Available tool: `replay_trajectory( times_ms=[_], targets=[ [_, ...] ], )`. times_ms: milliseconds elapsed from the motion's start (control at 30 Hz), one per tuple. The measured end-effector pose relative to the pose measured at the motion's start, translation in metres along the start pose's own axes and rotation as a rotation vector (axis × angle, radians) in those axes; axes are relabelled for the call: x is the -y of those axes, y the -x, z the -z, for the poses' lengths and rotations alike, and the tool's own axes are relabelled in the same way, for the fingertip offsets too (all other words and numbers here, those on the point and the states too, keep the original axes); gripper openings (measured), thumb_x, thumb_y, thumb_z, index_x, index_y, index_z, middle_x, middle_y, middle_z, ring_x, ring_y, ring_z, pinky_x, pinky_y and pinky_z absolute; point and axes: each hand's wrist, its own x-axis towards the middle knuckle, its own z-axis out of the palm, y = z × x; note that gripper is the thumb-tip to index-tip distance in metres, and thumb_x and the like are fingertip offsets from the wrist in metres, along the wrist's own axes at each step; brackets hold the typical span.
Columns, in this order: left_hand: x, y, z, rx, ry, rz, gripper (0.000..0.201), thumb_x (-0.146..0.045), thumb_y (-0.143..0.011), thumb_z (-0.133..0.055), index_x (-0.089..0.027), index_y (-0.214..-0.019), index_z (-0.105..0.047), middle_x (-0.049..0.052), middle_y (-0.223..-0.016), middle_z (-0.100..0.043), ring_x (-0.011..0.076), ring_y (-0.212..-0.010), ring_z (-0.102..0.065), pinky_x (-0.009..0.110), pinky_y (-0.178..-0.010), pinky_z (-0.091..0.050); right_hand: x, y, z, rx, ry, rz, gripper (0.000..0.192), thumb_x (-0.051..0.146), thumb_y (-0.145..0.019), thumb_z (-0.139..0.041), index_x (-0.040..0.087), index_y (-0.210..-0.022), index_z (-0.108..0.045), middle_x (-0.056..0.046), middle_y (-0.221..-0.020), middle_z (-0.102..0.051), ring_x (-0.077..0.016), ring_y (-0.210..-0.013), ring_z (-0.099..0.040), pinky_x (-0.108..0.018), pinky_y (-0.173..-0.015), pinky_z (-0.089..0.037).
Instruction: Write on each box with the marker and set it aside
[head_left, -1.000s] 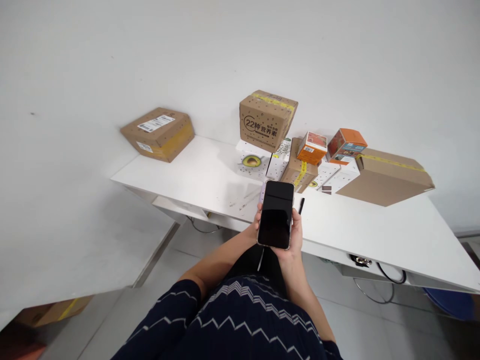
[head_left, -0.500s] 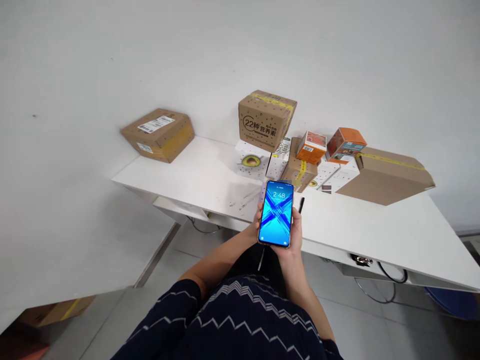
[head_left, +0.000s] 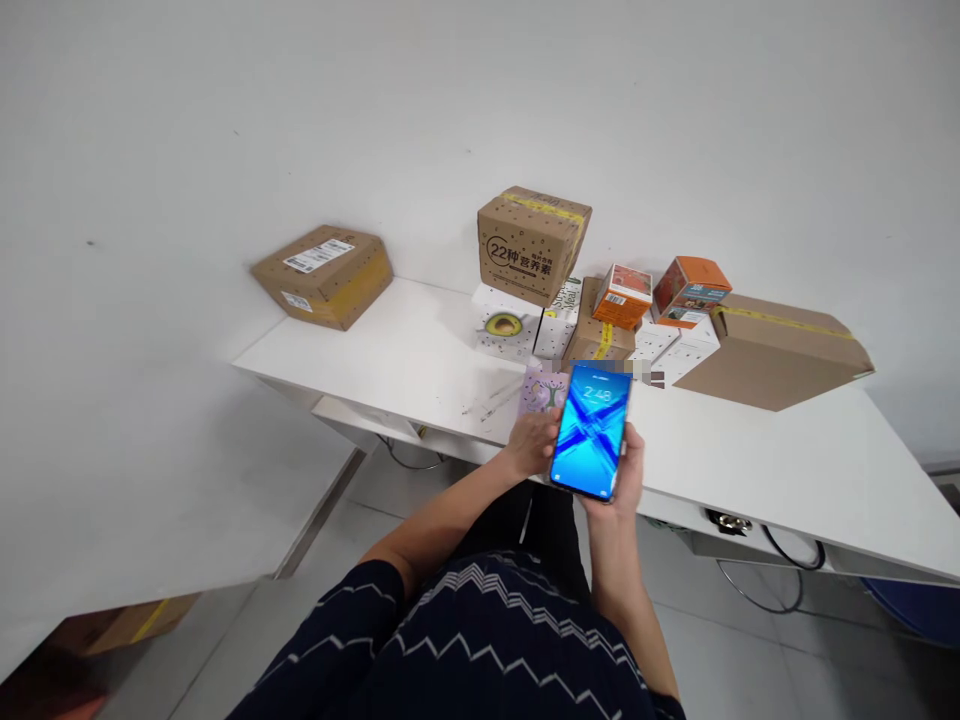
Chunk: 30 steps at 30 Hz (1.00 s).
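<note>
While the right hand [head_left: 626, 478] grips the lit phone [head_left: 590, 428] from behind (its fingers mostly hidden), the left hand [head_left: 534, 443] rests loosely curled beside the phone's edge; whether it touches is unclear. Beyond, cardboard boxes [head_left: 534, 243] crowd the white bench [head_left: 750, 450] against a bare white wall [head_left: 300, 120].

Person is wearing a dark navy knit top [head_left: 480, 650], showing at the bottom of the view. Thin white zigzag lines are running across it in rows, chevron-style, spaced apart down the fabric. Sleeves are ending short: the left sleeve [head_left: 337, 610] is stopping around the elbow, the right one barely showing at the lower edge. Forearms and both hands [head_left: 532, 445] are showing bare. Dark trousers [head_left: 540, 525] are showing below the hands.
</note>
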Motion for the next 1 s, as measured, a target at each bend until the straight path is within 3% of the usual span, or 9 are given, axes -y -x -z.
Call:
replay_trajectory(
  times_ms=[100, 167, 267, 400, 500, 600, 833, 933, 1000],
  targets=[
    [0.01, -0.006, 0.002, 0.056, 0.061, -0.425, 0.025, -0.029, -0.079, -0.057, -0.02, -0.057, -0.066, 0.004, -0.059, -0.06, 0.0162, -0.061, -0.058, 0.026, -0.057, -0.046, 0.022, 0.004, 0.033, -0.182, 0.223, 0.259, 0.059, 0.063, -0.076, -0.046, 0.02, -0.114, -0.061, -0.009, -0.102, -0.069, -0.0263, -0.088, -0.066, -0.042, -0.073, -0.053],
    [0.014, -0.007, 0.002, 0.017, 0.06, -0.637, 0.021, -0.02, -0.076, -0.055, -0.019, -0.055, -0.063, 0.003, -0.054, -0.057, 0.0148, -0.055, -0.054, 0.026, -0.053, -0.04, 0.035, 0.004, 0.062, -0.41, 0.432, 0.414, 0.058, 0.061, -0.075, -0.05, 0.019, -0.114, -0.06, -0.008, -0.103, -0.067, -0.022, -0.083, -0.064, -0.036, -0.07, -0.051],
    [0.013, -0.006, 0.002, -0.067, 0.023, -0.66, 0.018, -0.019, -0.077, -0.052, -0.017, -0.063, -0.064, 0.004, -0.059, -0.057, 0.0149, -0.057, -0.053, 0.028, -0.054, -0.038, 0.044, -0.002, 0.104, -0.823, 0.897, 0.527, 0.055, 0.052, -0.075, -0.056, 0.02, -0.119, -0.058, -0.006, -0.1, -0.065, -0.0202, -0.086, -0.061, -0.034, -0.077, -0.047],
    [0.004, 0.003, 0.01, -0.086, -0.044, -0.54, 0.027, -0.04, -0.084, -0.053, -0.018, -0.089, -0.068, 0.012, -0.093, -0.063, 0.027, -0.093, -0.057, 0.041, -0.077, -0.044, 0.045, -0.016, 0.141, -1.046, 1.504, 0.366, 0.055, 0.045, -0.08, -0.054, 0.017, -0.127, -0.056, -0.016, -0.111, -0.062, -0.031, -0.103, -0.055, -0.044, -0.09, -0.04],
    [-0.003, 0.01, 0.018, -0.04, -0.125, -0.406, 0.051, -0.059, -0.081, -0.053, -0.02, -0.113, -0.064, 0.018, -0.127, -0.053, 0.0428, -0.123, -0.039, 0.062, -0.096, -0.031, 0.042, -0.028, 0.152, -1.087, 1.768, 0.25, 0.058, 0.045, -0.082, -0.053, 0.019, -0.134, -0.051, -0.02, -0.124, -0.056, -0.0366, -0.111, -0.051, -0.048, -0.09, -0.038],
    [-0.008, 0.014, 0.024, 0.059, -0.177, -0.304, 0.072, -0.07, -0.077, -0.051, -0.021, -0.129, -0.054, 0.02, -0.142, -0.04, 0.0521, -0.132, -0.024, 0.074, -0.097, -0.019, 0.04, -0.037, 0.159, -1.062, 1.914, 0.211, 0.054, 0.045, -0.084, -0.051, 0.02, -0.132, -0.052, -0.019, -0.128, -0.053, -0.0373, -0.113, -0.05, -0.049, -0.09, -0.038],
    [-0.015, 0.01, 0.027, 0.209, -0.196, -0.212, 0.088, -0.076, -0.069, -0.055, -0.023, -0.139, -0.044, 0.018, -0.152, -0.025, 0.0575, -0.132, -0.017, 0.075, -0.094, -0.028, 0.037, -0.044, 0.154, -1.007, 2.055, 0.239, 0.048, 0.051, -0.087, -0.049, 0.02, -0.123, -0.059, -0.019, -0.136, -0.045, -0.0382, -0.123, -0.039, -0.048, -0.092, -0.036],
    [-0.013, 0.009, 0.034, 0.264, -0.174, -0.164, 0.087, -0.071, -0.068, -0.06, -0.027, -0.14, -0.042, 0.016, -0.154, -0.019, 0.058, -0.126, -0.027, 0.069, -0.088, -0.037, 0.028, -0.047, 0.13, -0.849, 2.077, 0.24, 0.047, 0.049, -0.091, -0.045, 0.015, -0.121, -0.06, -0.019, -0.121, -0.056, -0.0324, -0.113, -0.05, -0.04, -0.089, -0.038],
    [-0.005, 0.011, 0.044, 0.304, -0.159, -0.152, 0.083, -0.067, -0.068, -0.062, -0.03, -0.14, -0.041, 0.013, -0.155, -0.018, 0.0531, -0.12, -0.037, 0.063, -0.085, -0.043, 0.02, -0.052, 0.111, -0.742, 2.06, 0.173, 0.047, 0.048, -0.093, -0.041, 0.012, -0.117, -0.059, -0.018, -0.108, -0.061, -0.028, -0.102, -0.058, -0.035, -0.085, -0.04]
  ],
)
